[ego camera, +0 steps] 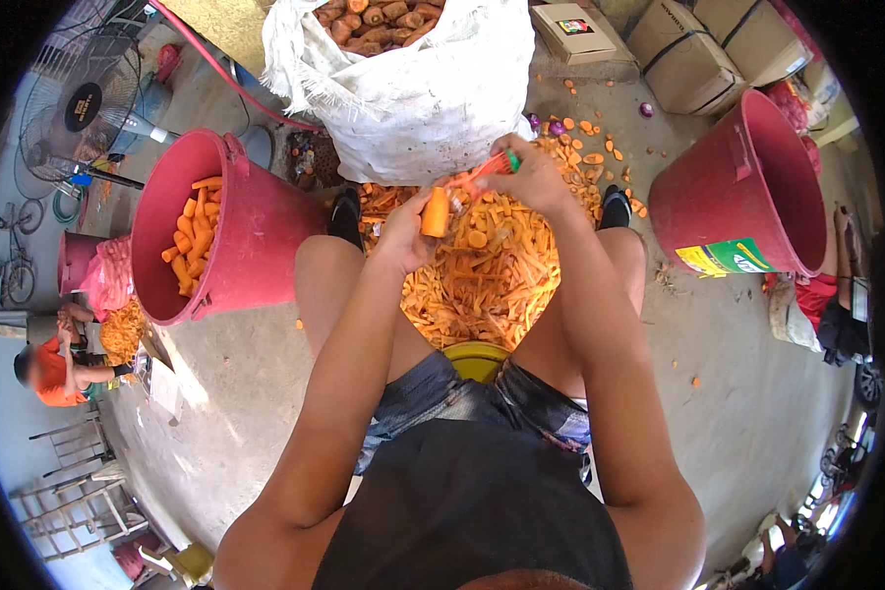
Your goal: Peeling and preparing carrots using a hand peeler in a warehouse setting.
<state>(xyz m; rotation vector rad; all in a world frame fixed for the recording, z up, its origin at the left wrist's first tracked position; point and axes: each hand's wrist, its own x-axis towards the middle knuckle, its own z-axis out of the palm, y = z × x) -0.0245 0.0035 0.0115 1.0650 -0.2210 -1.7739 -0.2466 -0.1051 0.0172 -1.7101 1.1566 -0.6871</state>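
My left hand (pixel 407 234) grips a peeled orange carrot (pixel 435 212) above a large heap of carrot peelings (pixel 487 273) between my legs. Just to the right, my right hand (pixel 531 177) is closed around a peeler (pixel 487 171) with a red-orange body and a green end; it is partly blurred, and whether its blade touches the carrot cannot be told. Beyond both hands stands a white woven sack (pixel 428 103) filled with unpeeled carrots (pixel 376 26). A red bucket (pixel 265 236) at my left holds peeled carrots (pixel 192 236).
At the right stands another red bucket (pixel 708 192). Carrot slices and purple onions (pixel 557 127) lie on the floor beside the sack. Cardboard boxes (pixel 686 59) are at the back right. A fan (pixel 81 107) stands at the left, and another person (pixel 59 372) sits farther off.
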